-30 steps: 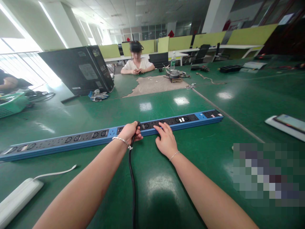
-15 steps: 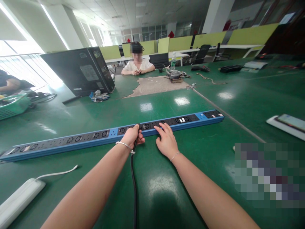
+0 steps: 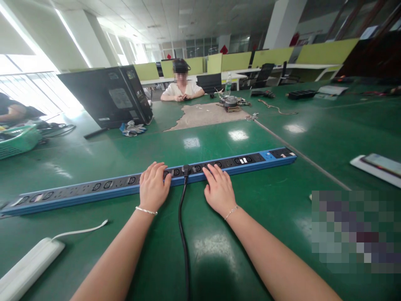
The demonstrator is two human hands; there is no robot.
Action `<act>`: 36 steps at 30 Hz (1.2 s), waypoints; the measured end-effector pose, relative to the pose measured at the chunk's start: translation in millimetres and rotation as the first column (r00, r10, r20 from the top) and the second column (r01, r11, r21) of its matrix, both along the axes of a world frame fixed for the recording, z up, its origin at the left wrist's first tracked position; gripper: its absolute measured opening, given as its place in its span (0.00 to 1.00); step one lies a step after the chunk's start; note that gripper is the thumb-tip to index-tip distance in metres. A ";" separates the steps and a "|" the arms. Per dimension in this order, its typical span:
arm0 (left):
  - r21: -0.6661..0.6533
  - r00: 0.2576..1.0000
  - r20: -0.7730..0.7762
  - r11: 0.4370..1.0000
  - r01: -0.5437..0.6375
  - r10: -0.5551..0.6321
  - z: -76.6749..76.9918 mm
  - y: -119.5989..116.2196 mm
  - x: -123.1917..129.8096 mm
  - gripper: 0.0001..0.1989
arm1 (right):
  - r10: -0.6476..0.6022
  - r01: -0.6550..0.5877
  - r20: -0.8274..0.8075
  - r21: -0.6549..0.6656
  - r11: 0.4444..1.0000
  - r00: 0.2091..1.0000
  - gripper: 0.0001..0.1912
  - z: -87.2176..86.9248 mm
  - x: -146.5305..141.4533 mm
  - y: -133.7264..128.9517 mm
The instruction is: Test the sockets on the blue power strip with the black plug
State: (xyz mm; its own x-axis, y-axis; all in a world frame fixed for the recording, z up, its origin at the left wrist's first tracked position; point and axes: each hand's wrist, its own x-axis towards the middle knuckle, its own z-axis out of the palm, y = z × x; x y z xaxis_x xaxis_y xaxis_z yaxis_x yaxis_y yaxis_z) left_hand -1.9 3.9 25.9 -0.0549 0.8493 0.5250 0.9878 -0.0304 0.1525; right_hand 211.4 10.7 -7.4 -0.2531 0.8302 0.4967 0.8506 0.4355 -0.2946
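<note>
A long blue and black power strip (image 3: 119,184) lies slanted across the green table, its top lined with sockets. The black plug (image 3: 187,169) sits in a socket near the strip's middle, and its cord (image 3: 183,217) runs down toward me. My left hand (image 3: 153,186) rests on the strip to the left of the plug, fingers stretched out and holding nothing. To the right of the plug, my right hand (image 3: 221,188) lies with spread fingertips on the strip, also without anything in it.
A white power bank-like block (image 3: 34,267) with a short cable lies at lower left. A phone (image 3: 382,161) is at right. Farther back stand a black computer case (image 3: 115,96), gloves (image 3: 133,128) and a green basket (image 3: 19,140). Another person (image 3: 181,88) sits across the table.
My left hand has let go of the plug and moved left onto the strip, now with fingers extended. The plug stays in the strip. My right hand has hardly moved.
</note>
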 end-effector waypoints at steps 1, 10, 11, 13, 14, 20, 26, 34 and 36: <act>0.014 0.999 -0.053 1.000 0.011 -0.010 -5.0 0.4 -4.8 0.20 | 0.046 -0.046 0.019 0.026 0.999 0.999 0.29 2.6 -5.2 -2.1; -0.110 0.983 -0.170 0.993 0.048 -0.066 -33.7 3.6 -16.8 0.25 | 0.195 -0.226 0.157 0.216 0.950 0.968 0.18 20.7 -54.1 17.7; -0.102 0.984 -0.166 0.994 0.045 -0.062 -34.7 3.4 -16.7 0.25 | 0.184 -0.223 0.172 0.244 0.944 0.968 0.18 21.7 -56.9 21.7; -0.090 0.986 -0.155 0.995 0.042 -0.055 -35.8 3.3 -16.4 0.25 | 0.159 -0.209 0.192 0.277 0.938 0.968 0.17 23.4 -60.5 27.8; -0.086 0.987 -0.149 0.995 0.042 -0.055 -36.1 3.3 -16.3 0.24 | 0.150 -0.203 0.198 0.281 0.938 0.969 0.17 24.0 -61.6 29.7; -0.077 0.992 -0.120 0.996 0.032 -0.042 -36.3 3.4 -15.2 0.24 | 0.163 -0.224 0.214 0.303 0.926 0.963 0.16 21.7 -61.4 29.2; -0.068 0.992 -0.117 0.997 0.028 -0.036 -37.7 2.6 -13.4 0.24 | 0.177 -0.210 0.142 0.272 0.939 0.974 0.15 18.7 -58.0 27.4; -0.031 0.984 -0.173 0.999 -0.037 0.031 -48.1 -0.8 0.9 0.24 | 0.161 -0.118 -0.129 0.286 0.951 0.978 0.13 1.1 -61.2 26.0; -0.036 0.982 -0.185 0.998 -0.052 0.044 -49.4 -0.7 4.4 0.24 | 0.173 -0.130 -0.134 0.283 0.950 0.976 0.13 -1.1 -62.1 28.4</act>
State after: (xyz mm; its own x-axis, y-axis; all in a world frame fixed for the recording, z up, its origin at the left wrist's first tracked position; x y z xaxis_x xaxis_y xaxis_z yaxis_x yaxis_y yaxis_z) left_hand 2.5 3.3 -23.5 -0.0018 0.8687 0.4954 0.9993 0.0200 -0.0314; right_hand 149.3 39.1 -8.5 -0.2672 0.6168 0.7404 0.7214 0.6374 -0.2707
